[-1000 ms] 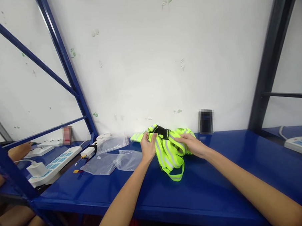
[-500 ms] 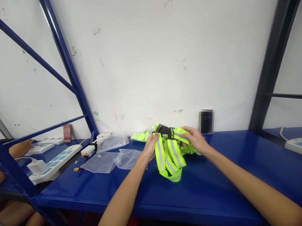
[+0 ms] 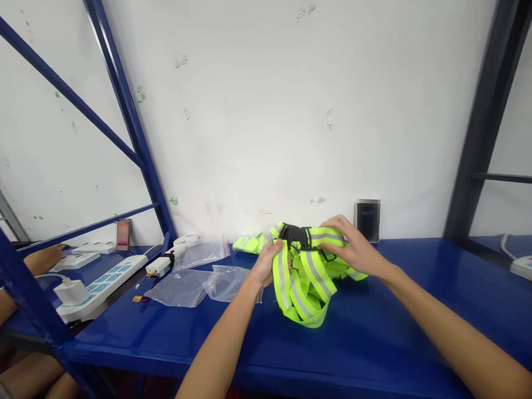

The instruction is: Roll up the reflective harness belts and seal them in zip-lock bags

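Bunched neon-yellow reflective straps (image 3: 318,278) with grey stripes hang in loops between my hands, their lower loop near the blue table top. A black buckle (image 3: 296,236) joins the strap along the upper edge. My left hand (image 3: 267,263) pinches the strap at the buckle's left end, thumb on top. On the other side, my right hand (image 3: 352,247) grips the strap right of the buckle, with thumb and fingers round it. Another folded piece of yellow reflective strap (image 3: 249,243) lies behind my left hand, close to the wall.
Clear plastic bags (image 3: 180,287) and a white battery pack with wires (image 3: 158,266) lie left on the blue table (image 3: 352,344). A dark phone-like device (image 3: 368,220) leans on the wall. Beyond the blue frame post are a power strip (image 3: 106,286) and another person's arm (image 3: 38,263).
My right hand has shifted slightly right along the strap, and the upper strap looks straighter. The whole view has moved a little. Both hands keep their hold.
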The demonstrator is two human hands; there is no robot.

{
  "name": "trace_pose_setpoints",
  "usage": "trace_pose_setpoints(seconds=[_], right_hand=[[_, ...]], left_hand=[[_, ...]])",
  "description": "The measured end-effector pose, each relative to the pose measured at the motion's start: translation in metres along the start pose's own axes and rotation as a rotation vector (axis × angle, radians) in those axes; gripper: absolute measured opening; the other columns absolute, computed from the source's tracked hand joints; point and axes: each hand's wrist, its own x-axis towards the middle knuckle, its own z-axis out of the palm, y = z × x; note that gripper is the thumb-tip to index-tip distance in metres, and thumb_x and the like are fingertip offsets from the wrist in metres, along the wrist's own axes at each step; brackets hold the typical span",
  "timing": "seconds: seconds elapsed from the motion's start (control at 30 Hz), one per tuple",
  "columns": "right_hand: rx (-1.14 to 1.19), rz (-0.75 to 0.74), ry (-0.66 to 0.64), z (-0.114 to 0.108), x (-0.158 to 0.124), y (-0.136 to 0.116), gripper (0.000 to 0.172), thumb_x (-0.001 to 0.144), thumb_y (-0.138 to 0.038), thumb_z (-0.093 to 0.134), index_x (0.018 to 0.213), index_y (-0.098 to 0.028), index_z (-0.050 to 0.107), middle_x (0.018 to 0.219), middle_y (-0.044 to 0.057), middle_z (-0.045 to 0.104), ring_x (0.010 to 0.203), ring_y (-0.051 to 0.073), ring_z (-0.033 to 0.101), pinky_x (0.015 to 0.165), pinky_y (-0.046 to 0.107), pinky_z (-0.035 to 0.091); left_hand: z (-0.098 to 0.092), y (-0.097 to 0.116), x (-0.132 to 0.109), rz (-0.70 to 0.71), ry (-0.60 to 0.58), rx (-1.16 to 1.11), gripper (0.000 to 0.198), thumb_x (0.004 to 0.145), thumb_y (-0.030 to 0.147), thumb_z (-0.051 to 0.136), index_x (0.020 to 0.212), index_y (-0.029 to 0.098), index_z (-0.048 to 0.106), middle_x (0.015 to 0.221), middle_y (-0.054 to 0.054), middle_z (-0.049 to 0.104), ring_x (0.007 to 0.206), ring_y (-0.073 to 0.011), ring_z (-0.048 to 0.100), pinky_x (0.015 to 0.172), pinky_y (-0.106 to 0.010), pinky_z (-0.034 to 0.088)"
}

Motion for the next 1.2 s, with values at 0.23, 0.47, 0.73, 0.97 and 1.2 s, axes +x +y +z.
trace_pose_setpoints(seconds=[0.23,0.47,0.73,0.97,1.2], right_hand=[[0.077,-0.055,0.038,0.044,-0.003,-0.013,0.035,0.093,-0.043,0.039,0.115,-0.024,0.06,0.123,0.012,0.052,0.118,0.03,0.047,0.102,0.045,0.039],[0.693,0.524,0.274,0.053,0.009,-0.022,0.028,0.079,-0.046,0.055,0.089,-0.024,0.068,0.095,0.005,0.071,0.103,0.032,0.06,0.089,0.042,0.049],[0.928,0.344,-0.01,0.022,0.02,-0.062,0.033,0.078,-0.038,0.064,0.107,-0.023,0.062,0.099,0.005,0.071,0.093,0.026,0.065,0.086,0.04,0.05],[0.826,0.039,0.215,0.0,0.053,-0.106,0.013,0.077,-0.029,0.067,0.072,-0.02,0.06,0.072,0.001,0.064,0.073,0.019,0.062,0.075,0.034,0.05],[1.106,0.231,0.441,0.001,0.098,-0.111,0.011,0.068,-0.019,0.056,0.079,-0.022,0.055,0.081,0.001,0.065,0.082,0.022,0.063,0.078,0.038,0.052]], left_hand=[[0.013,0.011,0.005,0.022,0.011,0.024,0.056,0.074,0.068,0.06,0.081,0.012,0.062,0.046,0.001,0.053,0.037,-0.0117,0.05,0.041,-0.023,0.038],[0.019,0.018,0.019,0.231,0.283,0.158,0.057,0.071,0.07,0.06,0.064,0.015,0.053,0.051,0.002,0.049,0.045,-0.0086,0.043,0.045,-0.021,0.03],[0.025,0.057,0.023,0.506,0.293,0.505,0.053,0.074,0.063,0.062,0.056,0.016,0.043,0.051,0.005,0.036,0.048,-0.0066,0.03,0.046,-0.022,0.021],[0.069,0.114,0.008,0.464,-0.083,0.291,0.043,0.089,0.053,0.045,0.088,0.015,0.063,0.078,-0.006,0.065,0.076,-0.0202,0.061,0.07,-0.029,0.048],[0.083,0.145,0.035,0.665,0.001,0.363,0.033,0.08,0.022,0.056,0.113,0.021,0.057,0.112,-0.002,0.066,0.113,-0.0224,0.057,0.099,-0.034,0.042]])
